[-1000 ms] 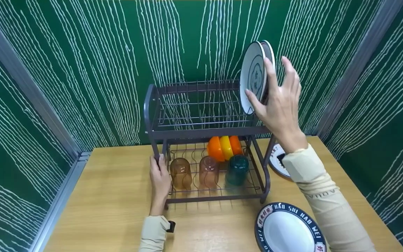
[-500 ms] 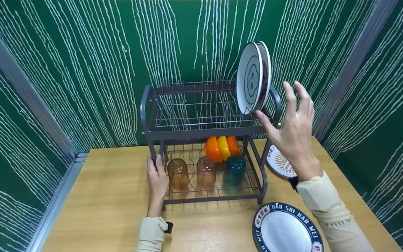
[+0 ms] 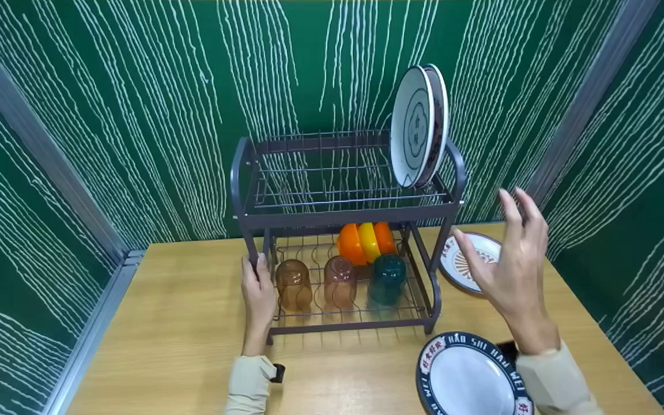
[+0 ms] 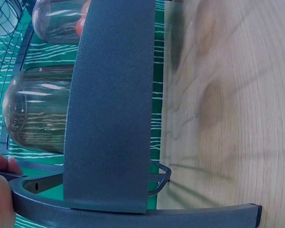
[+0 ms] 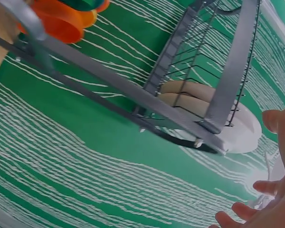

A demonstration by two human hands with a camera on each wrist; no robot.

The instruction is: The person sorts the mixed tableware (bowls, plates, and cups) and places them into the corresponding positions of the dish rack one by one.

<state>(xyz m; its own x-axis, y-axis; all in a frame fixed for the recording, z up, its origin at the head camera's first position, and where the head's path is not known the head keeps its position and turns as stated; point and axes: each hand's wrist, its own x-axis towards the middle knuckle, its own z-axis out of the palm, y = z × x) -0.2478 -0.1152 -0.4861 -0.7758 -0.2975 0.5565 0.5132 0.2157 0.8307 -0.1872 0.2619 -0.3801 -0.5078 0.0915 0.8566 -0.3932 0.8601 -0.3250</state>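
Observation:
A dark two-tier dish rack [image 3: 343, 218] stands on the table. My left hand [image 3: 259, 294] grips its left upright; the left wrist view shows part of that hand [image 4: 1, 190] at the frame. Two plates [image 3: 412, 129] stand on edge at the right end of the upper tier. To the right of the rack, my right hand [image 3: 519, 265] is in the air with its fingers spread and nothing in them. Nearest to it is a small patterned plate [image 3: 464, 262] on the table, partly hidden by the rack's upright. A larger dark-rimmed plate [image 3: 470, 374] lies in front, partly covered by the right sleeve.
On the lower tier sit three upturned glasses, amber [image 3: 294, 286], pink [image 3: 340, 283] and teal [image 3: 388, 280]. Behind them, orange and yellow bowls [image 3: 361, 244] stand on their sides. Green walls with white streaks enclose the wooden table [image 3: 188, 323].
My right hand has come away from the upright plates and moved down and right, past the rack's side. The plates stay standing in the upper tier. My left hand keeps its hold.

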